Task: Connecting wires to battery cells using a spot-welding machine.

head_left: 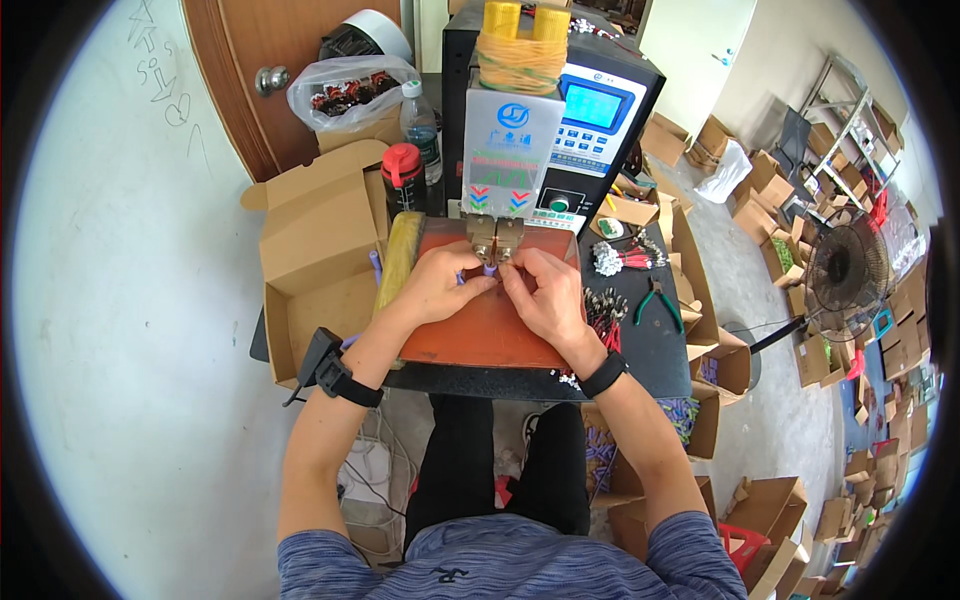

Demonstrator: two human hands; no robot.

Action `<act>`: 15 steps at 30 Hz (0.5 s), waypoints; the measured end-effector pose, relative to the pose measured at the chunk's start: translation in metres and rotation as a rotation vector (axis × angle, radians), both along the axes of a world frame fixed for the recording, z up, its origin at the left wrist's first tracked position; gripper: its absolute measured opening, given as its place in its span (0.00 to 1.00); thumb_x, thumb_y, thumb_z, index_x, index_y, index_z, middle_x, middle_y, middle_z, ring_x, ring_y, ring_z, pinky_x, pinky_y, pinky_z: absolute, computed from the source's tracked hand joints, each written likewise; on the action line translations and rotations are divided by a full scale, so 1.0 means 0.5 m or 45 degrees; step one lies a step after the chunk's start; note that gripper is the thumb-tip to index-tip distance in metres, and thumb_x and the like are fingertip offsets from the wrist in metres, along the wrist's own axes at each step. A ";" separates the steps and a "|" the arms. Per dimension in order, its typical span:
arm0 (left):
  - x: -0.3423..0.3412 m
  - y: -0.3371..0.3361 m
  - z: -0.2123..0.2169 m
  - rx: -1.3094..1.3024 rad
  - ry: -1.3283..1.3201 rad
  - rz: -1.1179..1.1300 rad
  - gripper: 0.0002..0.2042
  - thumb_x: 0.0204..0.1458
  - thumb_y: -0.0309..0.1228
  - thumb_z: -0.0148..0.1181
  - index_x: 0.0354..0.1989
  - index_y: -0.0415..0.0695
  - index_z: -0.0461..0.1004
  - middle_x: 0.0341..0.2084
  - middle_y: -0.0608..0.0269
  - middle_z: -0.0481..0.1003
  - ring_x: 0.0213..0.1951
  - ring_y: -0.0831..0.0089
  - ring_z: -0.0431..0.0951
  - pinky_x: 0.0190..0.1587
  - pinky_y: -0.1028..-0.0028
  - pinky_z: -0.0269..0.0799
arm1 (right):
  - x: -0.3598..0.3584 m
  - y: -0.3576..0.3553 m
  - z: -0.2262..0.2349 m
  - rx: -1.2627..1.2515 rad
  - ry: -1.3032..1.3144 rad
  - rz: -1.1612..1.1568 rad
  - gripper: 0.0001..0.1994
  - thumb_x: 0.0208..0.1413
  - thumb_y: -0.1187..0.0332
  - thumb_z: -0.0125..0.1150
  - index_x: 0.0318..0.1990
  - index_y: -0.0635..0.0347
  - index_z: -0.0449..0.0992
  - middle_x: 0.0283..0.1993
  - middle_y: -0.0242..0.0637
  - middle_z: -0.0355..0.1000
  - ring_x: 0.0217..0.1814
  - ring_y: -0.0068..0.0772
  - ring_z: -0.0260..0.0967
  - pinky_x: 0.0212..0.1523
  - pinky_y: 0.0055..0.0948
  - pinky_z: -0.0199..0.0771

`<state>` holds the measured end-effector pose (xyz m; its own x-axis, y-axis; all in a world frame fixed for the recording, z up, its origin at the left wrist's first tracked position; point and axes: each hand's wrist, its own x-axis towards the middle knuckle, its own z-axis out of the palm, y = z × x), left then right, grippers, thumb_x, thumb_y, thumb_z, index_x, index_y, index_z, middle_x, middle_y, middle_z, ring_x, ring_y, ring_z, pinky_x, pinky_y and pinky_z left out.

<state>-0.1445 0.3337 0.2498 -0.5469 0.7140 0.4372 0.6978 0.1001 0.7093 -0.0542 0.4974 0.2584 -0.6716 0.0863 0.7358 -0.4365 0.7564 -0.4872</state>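
Observation:
Both hands meet under the electrodes (494, 238) of a benchtop spot welder (515, 140). A small purple battery cell (489, 270) stands out between the fingertips, right below the electrode tips. My left hand (440, 283) is closed, with its thumb and fingers on the cell from the left. A second purple piece shows by its fingers, partly hidden. My right hand (548, 297) is pinched closed at the cell's right side, close to the electrode; what its fingertips grip is too small to tell. Beneath the hands lies an orange-red work mat (470, 335).
Left of the mat stand an open cardboard box (310, 310), a red-lidded bottle (403, 175) and a water bottle (421, 130). On the right lie green-handled pliers (659, 305) and bundles of red-wired leads (630, 258). Boxes of cells (680, 415) sit below, near a fan (842, 262).

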 end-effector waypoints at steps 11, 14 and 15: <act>-0.003 -0.005 0.001 -0.057 -0.029 -0.018 0.13 0.47 0.27 0.63 0.43 0.42 0.76 0.36 0.52 0.77 0.39 0.54 0.77 0.43 0.65 0.71 | 0.003 0.000 0.001 -0.025 -0.031 0.039 0.03 0.50 0.74 0.62 0.32 0.60 0.76 0.30 0.38 0.74 0.30 0.44 0.73 0.30 0.36 0.73; -0.003 -0.004 0.000 -0.037 -0.059 -0.016 0.14 0.47 0.27 0.64 0.44 0.43 0.77 0.36 0.53 0.77 0.39 0.54 0.77 0.43 0.65 0.71 | 0.002 -0.001 0.003 -0.053 0.027 0.084 0.03 0.49 0.74 0.62 0.32 0.60 0.76 0.30 0.38 0.74 0.31 0.45 0.73 0.30 0.35 0.73; -0.004 -0.001 -0.002 0.061 0.074 -0.002 0.14 0.46 0.29 0.65 0.42 0.43 0.77 0.35 0.53 0.77 0.38 0.55 0.77 0.41 0.66 0.71 | 0.002 0.002 0.002 -0.026 0.027 0.080 0.03 0.50 0.75 0.62 0.33 0.60 0.76 0.30 0.39 0.74 0.31 0.43 0.73 0.30 0.34 0.73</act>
